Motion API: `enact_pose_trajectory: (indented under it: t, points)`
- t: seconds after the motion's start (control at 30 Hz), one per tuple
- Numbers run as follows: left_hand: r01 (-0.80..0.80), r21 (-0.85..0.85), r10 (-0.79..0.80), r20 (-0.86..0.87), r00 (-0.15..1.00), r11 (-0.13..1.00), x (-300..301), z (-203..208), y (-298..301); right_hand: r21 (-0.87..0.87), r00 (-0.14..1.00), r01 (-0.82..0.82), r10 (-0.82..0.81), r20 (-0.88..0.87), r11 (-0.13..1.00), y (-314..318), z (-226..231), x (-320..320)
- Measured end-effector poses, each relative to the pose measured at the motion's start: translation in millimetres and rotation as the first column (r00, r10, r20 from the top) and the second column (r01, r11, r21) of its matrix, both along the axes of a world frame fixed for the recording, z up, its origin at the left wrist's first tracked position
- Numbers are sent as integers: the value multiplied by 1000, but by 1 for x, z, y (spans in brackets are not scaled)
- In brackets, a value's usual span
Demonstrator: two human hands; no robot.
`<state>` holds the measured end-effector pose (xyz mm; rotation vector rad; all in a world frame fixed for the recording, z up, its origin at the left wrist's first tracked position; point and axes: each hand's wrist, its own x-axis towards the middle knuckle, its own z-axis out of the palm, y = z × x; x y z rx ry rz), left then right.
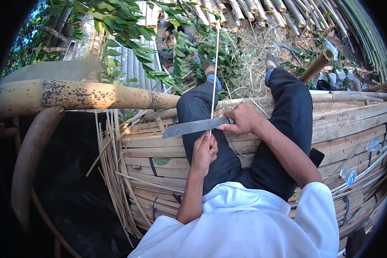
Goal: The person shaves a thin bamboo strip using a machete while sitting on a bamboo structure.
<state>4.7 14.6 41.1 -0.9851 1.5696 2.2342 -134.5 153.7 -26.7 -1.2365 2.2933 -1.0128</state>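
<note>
My right hand (244, 119) is wrapped round the dark handle of a broad-bladed machete (192, 128), whose grey blade points left above my thigh. In my left hand (203, 151), closed just below the blade, is the near end of a long, thin bamboo strip (215, 69). From there the strip runs away from me, between my knees, toward the cut bamboo at the back. The blade crosses the strip close to my left fingers; whether its edge touches the strip I cannot tell.
I sit on stacked bamboo slats (352, 124). Thin split strips (116, 172) lie at my left, beside a thick bamboo pole (112, 95). Leafy branches (146, 56) hang ahead. Cut bamboo poles (301, 15) lie at the back. Plastic cups (348, 175) and a black phone (317, 157) are at right.
</note>
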Motion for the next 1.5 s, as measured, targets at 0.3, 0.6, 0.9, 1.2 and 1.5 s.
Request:
enact_pose_trajectory:
  t: [0.3, 0.6, 0.9, 1.2, 1.5]
  points:
    - [19, 93, -24, 53, 998, 995, 20, 14, -7, 95, 910, 389, -399, 114, 916, 6, -20, -45]
    - [-48, 205, 46, 14, 999, 978, 12, 1, -19, 120, 991, -89, 76, 110, 989, -5, 20, 26]
    - [-113, -195, 117, 11, 993, 974, 15, -21, 2, 129, 982, -131, 111, 156, 983, -9, 27, 32]
    - [32, -782, -189, -110, 976, 622, 26, -40, 7, 157, 991, -104, 89, 99, 982, -6, 23, 30]
    - [74, -908, -318, -67, 946, 413, 24, -40, 6, 168, 998, -62, 61, 13, 984, -3, 10, 31]
